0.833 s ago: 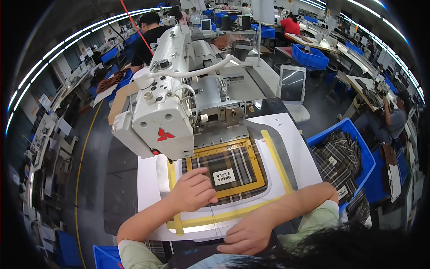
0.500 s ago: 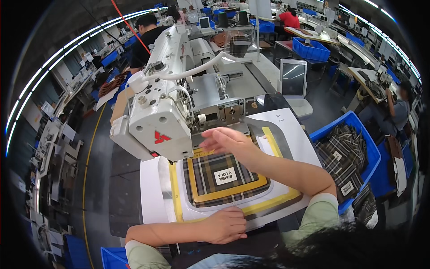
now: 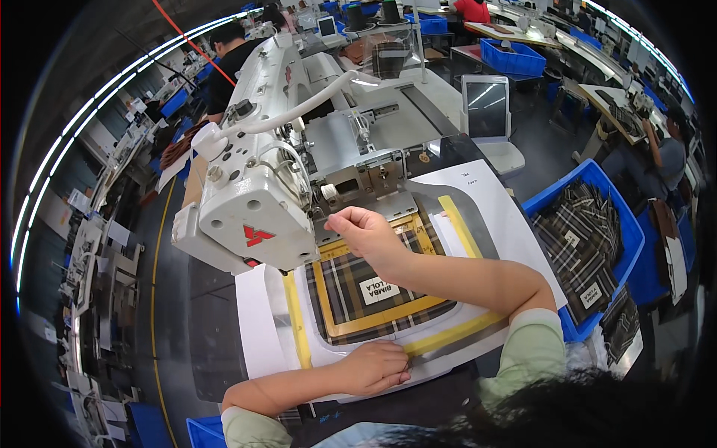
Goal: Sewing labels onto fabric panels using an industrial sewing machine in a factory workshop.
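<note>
A plaid fabric panel (image 3: 340, 280) with a white label (image 3: 379, 291) lies inside a yellow-edged inner frame (image 3: 362, 326). Around it is a flat sewing template with yellow tape strips (image 3: 455, 334), under the head of a white sewing machine (image 3: 258, 198). My right hand (image 3: 370, 237) is raised over the panel's far part, thumb and fingertips pinched close to the needle area; anything between them is too small to make out. At the template's front edge rests my left hand (image 3: 373, 367), its fingers curled together; what they may hold is hidden.
At the right, a blue bin (image 3: 631, 246) holds several plaid pieces with white labels. A tablet-like screen (image 3: 485, 108) stands beyond the template. White paper sheets (image 3: 258, 328) lie beneath the template. Other people sit at workstations farther off.
My right hand's fingers have gone from stretched out to a pinch, slightly lower and left. My left hand stays near the template's front edge. The whole view has shifted a little.
</note>
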The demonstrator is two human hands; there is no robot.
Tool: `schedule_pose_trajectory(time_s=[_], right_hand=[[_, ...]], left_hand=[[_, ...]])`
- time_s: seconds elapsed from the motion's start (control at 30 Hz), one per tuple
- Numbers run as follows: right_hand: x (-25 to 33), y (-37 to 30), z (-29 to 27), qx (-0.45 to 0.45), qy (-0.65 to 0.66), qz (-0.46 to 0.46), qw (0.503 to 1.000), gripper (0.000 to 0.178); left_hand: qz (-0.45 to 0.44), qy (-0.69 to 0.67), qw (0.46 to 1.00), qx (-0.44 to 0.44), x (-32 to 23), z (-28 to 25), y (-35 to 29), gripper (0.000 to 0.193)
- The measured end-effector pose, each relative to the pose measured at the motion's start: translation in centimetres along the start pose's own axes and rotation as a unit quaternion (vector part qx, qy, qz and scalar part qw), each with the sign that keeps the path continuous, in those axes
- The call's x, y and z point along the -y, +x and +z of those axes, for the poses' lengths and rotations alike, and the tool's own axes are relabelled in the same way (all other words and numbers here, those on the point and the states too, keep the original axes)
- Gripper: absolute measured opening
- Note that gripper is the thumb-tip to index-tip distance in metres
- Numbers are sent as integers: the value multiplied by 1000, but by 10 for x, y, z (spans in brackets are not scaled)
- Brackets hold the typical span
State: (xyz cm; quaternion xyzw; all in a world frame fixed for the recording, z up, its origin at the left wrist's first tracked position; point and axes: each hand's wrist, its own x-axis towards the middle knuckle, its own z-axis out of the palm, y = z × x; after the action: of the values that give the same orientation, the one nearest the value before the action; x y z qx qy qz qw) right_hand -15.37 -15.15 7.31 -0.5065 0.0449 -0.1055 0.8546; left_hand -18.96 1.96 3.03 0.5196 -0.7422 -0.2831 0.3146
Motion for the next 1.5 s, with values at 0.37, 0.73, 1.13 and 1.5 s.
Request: schedule_pose_trajectory(time_s=[0.37, 0.73, 1.13, 1.5], right_hand=[[-13, 19, 8, -8, -185, -156, 970, 18], [-36, 11, -6, -47, -186, -71, 979, 19], [-79, 32, 8, -64, -152, 23, 986, 13], [-69, -6, 6, 28, -186, -54, 981, 17]], left_hand=[[39, 28, 998, -35, 1, 7, 1, 19], [61, 99, 993, -30, 0, 3, -1, 14], [93, 160, 975, -120, -3, -1, -6, 33], [86, 169, 975, -119, -2, -7, -6, 29]])
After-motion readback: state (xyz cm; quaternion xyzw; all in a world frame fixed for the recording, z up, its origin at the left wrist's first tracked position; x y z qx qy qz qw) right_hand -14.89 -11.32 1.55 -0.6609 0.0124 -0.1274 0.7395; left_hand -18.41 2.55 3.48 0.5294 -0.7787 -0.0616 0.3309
